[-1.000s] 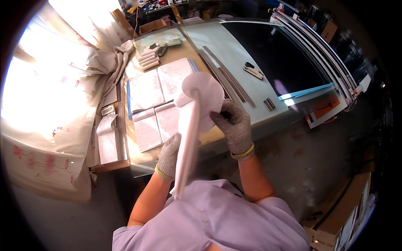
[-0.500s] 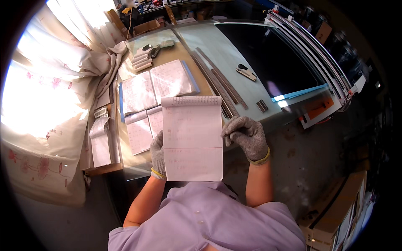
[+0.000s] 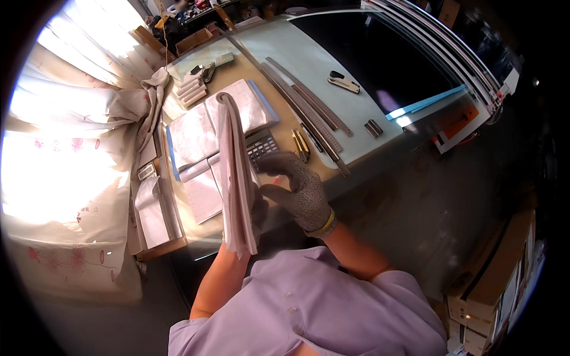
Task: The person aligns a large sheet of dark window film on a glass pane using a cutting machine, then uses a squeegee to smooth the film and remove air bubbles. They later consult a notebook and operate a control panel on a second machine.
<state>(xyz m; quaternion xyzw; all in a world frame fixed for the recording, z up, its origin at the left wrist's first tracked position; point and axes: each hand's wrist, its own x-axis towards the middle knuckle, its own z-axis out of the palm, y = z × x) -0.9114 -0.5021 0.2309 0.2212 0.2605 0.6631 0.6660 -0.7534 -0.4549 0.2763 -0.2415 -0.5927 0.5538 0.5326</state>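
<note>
A thick white notepad (image 3: 236,178) is held up in front of me, turned nearly edge-on with its pages fanning a little at the lower end. My left hand (image 3: 259,209) grips it from behind; most of that grey glove is hidden by the pad, and dark fingers show past its right side. Just right of the pad is my right hand (image 3: 303,193), also in a grey knit glove with a yellow cuff. Its thumb and fingers are spread apart, with nothing between them. Behind the pad lie an open ledger (image 3: 193,133) and a calculator (image 3: 263,146).
On the glass-topped table lie steel rulers (image 3: 309,113), a yellow utility knife (image 3: 301,145), a white-and-black cutter (image 3: 344,83) and small metal pieces (image 3: 373,129). Another pad (image 3: 154,219) sits at the left edge by the curtain (image 3: 71,237). Cardboard boxes (image 3: 493,279) stand at lower right.
The notepad has turned from facing me to nearly edge-on and shifted left. My right hand has moved left, closer to it, and its fingers have spread. The calculator and knife now show.
</note>
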